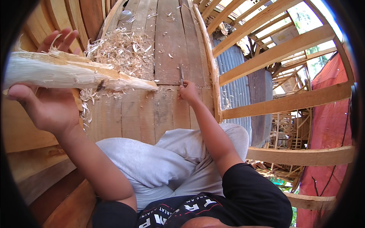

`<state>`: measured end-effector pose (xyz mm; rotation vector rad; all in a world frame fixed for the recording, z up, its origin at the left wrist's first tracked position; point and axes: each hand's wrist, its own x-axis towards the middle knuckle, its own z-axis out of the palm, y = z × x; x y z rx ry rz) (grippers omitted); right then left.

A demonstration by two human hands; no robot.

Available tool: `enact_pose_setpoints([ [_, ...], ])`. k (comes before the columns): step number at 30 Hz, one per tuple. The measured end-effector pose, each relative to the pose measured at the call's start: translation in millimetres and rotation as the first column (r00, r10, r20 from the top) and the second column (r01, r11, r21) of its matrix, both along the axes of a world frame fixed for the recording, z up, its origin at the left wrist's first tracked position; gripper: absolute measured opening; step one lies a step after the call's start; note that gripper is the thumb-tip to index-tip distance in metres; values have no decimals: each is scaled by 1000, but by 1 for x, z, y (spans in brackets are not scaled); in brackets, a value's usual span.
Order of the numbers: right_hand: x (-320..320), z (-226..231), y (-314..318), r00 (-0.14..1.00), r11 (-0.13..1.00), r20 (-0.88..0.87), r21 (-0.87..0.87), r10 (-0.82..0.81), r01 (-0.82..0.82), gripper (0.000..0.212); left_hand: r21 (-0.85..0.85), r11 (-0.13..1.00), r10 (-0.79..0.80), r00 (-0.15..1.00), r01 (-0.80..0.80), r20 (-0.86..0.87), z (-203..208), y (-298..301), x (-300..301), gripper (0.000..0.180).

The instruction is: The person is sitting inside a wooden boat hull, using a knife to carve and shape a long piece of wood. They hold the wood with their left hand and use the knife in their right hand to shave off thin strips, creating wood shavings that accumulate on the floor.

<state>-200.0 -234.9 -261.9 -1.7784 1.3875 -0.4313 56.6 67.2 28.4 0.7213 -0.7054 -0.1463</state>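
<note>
A long piece of pale, partly whittled wood (pixel 80 72) lies across the palm of my left hand (pixel 57 108), raised at the left. My thumb sits at its near side, and the loosely curled fingers rise behind it. The wood tapers to the right, with a dark knot near the narrow end and rough, splintered bark-like curls on top. To the right of that tip, my right hand (pixel 189 92) is closed around a slim knife (pixel 181 72), its narrow dark blade pointing away from me. The handle is mostly hidden in my fist.
A heap of wood shavings (pixel 119 53) covers the plank floor (pixel 167 106) beyond the wood. A clear container (pixel 126 16) stands at the far end. Wooden walling (pixel 36 114) rises on the left; a slatted railing (pixel 281 99) runs along the right. My crossed legs (pixel 152 159) are nearest.
</note>
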Motion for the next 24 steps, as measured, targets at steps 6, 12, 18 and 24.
enact_pose_setpoints([
  [6,-17,23,-6,983,970,-138,-197,117,-143,31,-2,992,125,978,-127,-166,7,-2,-18,91],
  [12,-50,95,-6,595,721,-435,223,675,-656,29,27,993,113,988,-111,-104,38,30,-29,91],
  [18,-38,74,-3,841,846,-379,-219,385,-486,28,101,952,296,953,-289,-61,52,37,-43,80],
  [24,-28,68,-5,940,953,-307,-210,149,-220,27,46,968,246,969,-247,17,53,47,-38,69],
])
